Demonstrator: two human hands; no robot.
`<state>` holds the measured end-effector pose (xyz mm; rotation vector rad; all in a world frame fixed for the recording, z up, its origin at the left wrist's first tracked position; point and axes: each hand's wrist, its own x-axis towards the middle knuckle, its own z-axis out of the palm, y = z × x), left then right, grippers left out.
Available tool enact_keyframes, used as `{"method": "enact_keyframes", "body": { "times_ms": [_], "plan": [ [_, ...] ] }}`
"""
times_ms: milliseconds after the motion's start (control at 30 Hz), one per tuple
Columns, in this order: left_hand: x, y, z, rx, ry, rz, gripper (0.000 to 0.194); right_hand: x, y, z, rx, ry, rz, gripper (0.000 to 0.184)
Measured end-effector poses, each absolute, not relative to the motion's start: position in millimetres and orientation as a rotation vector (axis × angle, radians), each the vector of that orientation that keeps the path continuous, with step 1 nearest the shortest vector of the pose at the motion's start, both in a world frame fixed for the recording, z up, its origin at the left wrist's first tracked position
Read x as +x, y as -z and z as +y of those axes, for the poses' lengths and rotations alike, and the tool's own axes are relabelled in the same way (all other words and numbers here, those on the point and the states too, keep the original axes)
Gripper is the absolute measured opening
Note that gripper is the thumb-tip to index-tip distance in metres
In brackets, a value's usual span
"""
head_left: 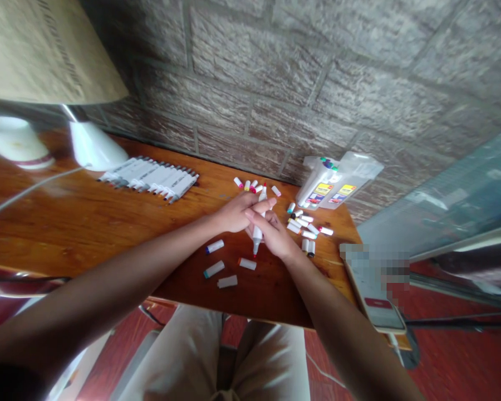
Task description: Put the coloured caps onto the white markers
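My left hand [235,213] and my right hand [274,235] meet over the middle of the wooden table [87,223], both wrapped round one white marker [258,234]. The marker stands nearly upright, its red tip pointing toward me and its other end poking out above the fingers. Loose marker caps lie around the hands: some [217,267] in front of the left hand, several [307,228] to the right, and a few more [250,185] behind. A row of several capped markers [150,177] lies at the back left.
An open clear plastic marker case [338,181] stands against the brick wall at the back right. A white lamp base [95,146] and its cable sit at the back left. A phone [376,289] lies on the table's right front corner.
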<state>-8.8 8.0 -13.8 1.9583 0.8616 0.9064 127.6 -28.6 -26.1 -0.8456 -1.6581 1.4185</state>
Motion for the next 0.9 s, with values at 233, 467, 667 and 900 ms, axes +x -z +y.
{"method": "enact_keyframes", "body": {
  "times_ms": [233, 467, 667, 900],
  "plan": [
    [-8.0, 9.3, 5.6, 1.941, -0.917, 0.86, 0.059, 127.5, 21.7, -29.7, -0.857, -1.424, -1.7, 0.072],
    [-8.1, 13.6, 8.0, 1.932, -0.905, 0.914, 0.059, 126.8, 21.3, -27.5, -0.858, -1.427, -1.698, 0.071],
    [-8.5, 18.9, 12.2, 1.958, -0.881, 0.902, 0.056, 128.6, 22.7, -27.2, -0.901, -1.456, -1.719, 0.066],
    [-9.0, 14.6, 11.2, 2.021, -0.813, 0.93, 0.052, 130.9, 17.4, -30.2, -0.974, -1.372, -1.842, 0.065]
  ]
}}
